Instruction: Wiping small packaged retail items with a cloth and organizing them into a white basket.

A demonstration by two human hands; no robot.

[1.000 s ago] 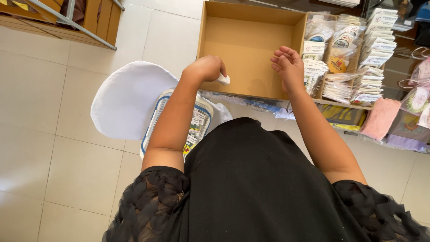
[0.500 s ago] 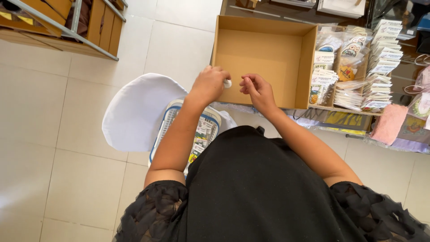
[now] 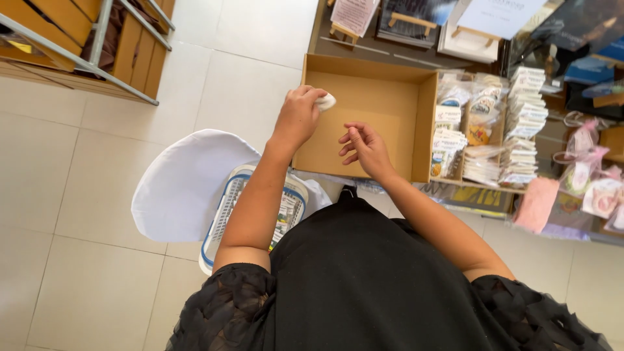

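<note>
Risk of dropping the small white wad (image 3: 325,101) pinched in left hand (image 3: 298,118) fingers over the cardboard box (image 3: 426,114) edge — right hand (image 3: 365,147) loosely open, empty, no backup.

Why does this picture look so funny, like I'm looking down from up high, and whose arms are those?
The camera sits on a person's head and looks down, so you see what that person sees: their own black top and their two arms reaching out in front.

There is no machine here, only two bare hands. The left hand pinches a small white thing, held over the edge of a big open cardboard box. I cannot tell what the white thing is. The right hand holds nothing; its fingers are spread loosely above the box.

Lower down stands a white and blue basket on the pale tiled floor, with a white cloth lying beside it. To the right of the box are stacks of small packets in clear wrappers.
</note>
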